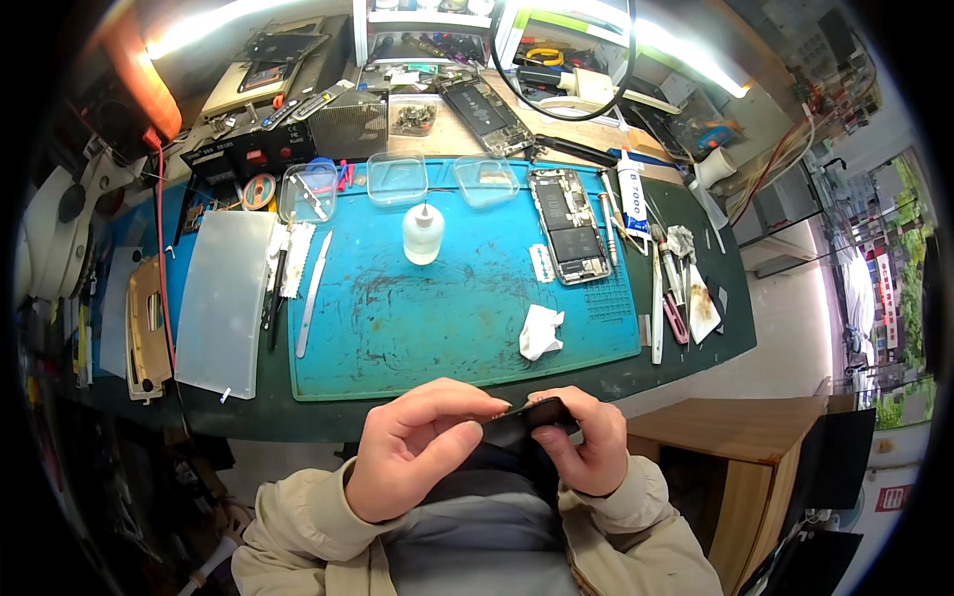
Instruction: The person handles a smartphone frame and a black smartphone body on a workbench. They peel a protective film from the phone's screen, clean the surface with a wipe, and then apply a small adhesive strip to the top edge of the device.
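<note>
My right hand [586, 442] grips a thin black panel [550, 412], which looks like a phone screen, between thumb and fingers. It is held tilted, just off the bench's front edge. At the panel's left end is my left hand [417, 447], thumb and forefinger curved together at its edge. Fingers and dark clothing behind hide part of the panel. Beyond my hands, a crumpled white tissue [541, 333] lies on the blue mat [417, 328]. An opened phone body [569, 228] with bare inner parts rests at the mat's right, beside a razor blade [542, 263].
A clear squeeze bottle [423, 235] stands mid-mat, before several plastic tubs [397, 179]. Tweezers [314, 294] and a translucent sheet [227, 303] lie left. Rightward are a glue tube [633, 194], a pink-handled knife [676, 320] and brushes. A wooden cabinet [725, 437] stands lower right.
</note>
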Action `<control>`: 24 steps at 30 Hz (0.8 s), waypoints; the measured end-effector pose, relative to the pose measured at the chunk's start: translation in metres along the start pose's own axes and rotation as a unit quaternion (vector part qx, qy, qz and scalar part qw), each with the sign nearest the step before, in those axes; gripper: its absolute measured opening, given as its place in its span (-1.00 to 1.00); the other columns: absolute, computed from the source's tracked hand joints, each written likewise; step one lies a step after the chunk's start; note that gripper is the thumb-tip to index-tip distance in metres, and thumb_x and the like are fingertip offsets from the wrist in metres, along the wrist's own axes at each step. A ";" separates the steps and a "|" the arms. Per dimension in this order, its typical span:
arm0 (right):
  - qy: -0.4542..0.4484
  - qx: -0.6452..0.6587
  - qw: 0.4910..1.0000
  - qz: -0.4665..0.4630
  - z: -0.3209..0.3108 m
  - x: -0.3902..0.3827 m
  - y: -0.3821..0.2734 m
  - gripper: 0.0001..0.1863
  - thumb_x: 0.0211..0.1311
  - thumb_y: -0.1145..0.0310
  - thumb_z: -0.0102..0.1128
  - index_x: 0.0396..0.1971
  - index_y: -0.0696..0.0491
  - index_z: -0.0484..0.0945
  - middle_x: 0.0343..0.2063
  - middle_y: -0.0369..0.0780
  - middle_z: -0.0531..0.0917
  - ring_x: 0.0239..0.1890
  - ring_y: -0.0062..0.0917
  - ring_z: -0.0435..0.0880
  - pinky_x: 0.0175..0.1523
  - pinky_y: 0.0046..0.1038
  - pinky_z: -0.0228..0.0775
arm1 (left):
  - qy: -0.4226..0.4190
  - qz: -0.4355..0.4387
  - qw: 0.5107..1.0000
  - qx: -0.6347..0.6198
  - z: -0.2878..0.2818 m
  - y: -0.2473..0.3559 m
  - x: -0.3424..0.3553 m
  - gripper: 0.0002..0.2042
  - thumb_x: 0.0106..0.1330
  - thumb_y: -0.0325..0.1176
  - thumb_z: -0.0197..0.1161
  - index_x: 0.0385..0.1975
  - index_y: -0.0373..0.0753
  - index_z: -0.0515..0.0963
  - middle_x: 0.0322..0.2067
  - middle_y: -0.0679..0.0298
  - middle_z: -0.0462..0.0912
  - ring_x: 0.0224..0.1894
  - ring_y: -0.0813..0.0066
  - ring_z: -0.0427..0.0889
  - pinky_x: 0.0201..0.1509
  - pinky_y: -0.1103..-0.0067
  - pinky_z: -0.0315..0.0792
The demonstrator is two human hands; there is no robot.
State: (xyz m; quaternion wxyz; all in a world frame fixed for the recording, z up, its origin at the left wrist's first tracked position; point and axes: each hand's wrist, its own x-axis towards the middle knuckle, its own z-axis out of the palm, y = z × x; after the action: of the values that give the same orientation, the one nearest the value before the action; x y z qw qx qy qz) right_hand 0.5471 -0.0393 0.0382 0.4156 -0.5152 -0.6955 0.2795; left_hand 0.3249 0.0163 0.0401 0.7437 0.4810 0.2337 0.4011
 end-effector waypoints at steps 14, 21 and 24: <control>-0.015 -0.046 0.998 -0.037 -0.004 0.008 -0.003 -0.56 0.06 0.56 0.36 0.01 0.12 0.58 -0.41 -0.15 0.68 -0.47 -0.32 0.66 -0.36 -0.41 0.48 | -0.032 -0.065 0.997 -0.041 -0.010 -0.002 0.002 -0.82 0.36 -0.59 0.17 -0.09 -0.38 0.60 -0.21 0.31 0.55 -0.22 0.69 0.46 -0.14 0.67 0.36; -0.025 -0.061 0.998 -0.021 -0.006 0.006 -0.002 -0.55 0.02 0.58 0.36 0.00 0.12 0.60 -0.39 -0.15 0.69 -0.46 -0.32 0.66 -0.35 -0.42 0.48 | -0.012 -0.071 0.996 -0.048 -0.007 -0.005 0.003 -0.87 0.37 -0.59 0.18 -0.15 -0.39 0.60 -0.22 0.32 0.56 -0.22 0.69 0.47 -0.14 0.66 0.36; -0.016 -0.057 0.998 -0.011 -0.004 0.007 -0.004 -0.55 0.03 0.57 0.37 0.00 0.12 0.59 -0.35 -0.13 0.70 -0.41 -0.30 0.70 -0.31 -0.42 0.52 | -0.010 -0.086 0.995 -0.041 -0.008 -0.005 0.002 -0.84 0.39 -0.56 0.17 -0.10 -0.39 0.60 -0.18 0.30 0.57 -0.18 0.66 0.49 -0.08 0.65 0.37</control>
State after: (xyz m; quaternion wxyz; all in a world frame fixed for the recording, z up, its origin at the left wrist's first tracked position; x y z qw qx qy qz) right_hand 0.5480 -0.0342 0.0456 0.3773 -0.5260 -0.7224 0.2431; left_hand 0.3219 0.0211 0.0320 0.7968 0.4321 0.2500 0.3405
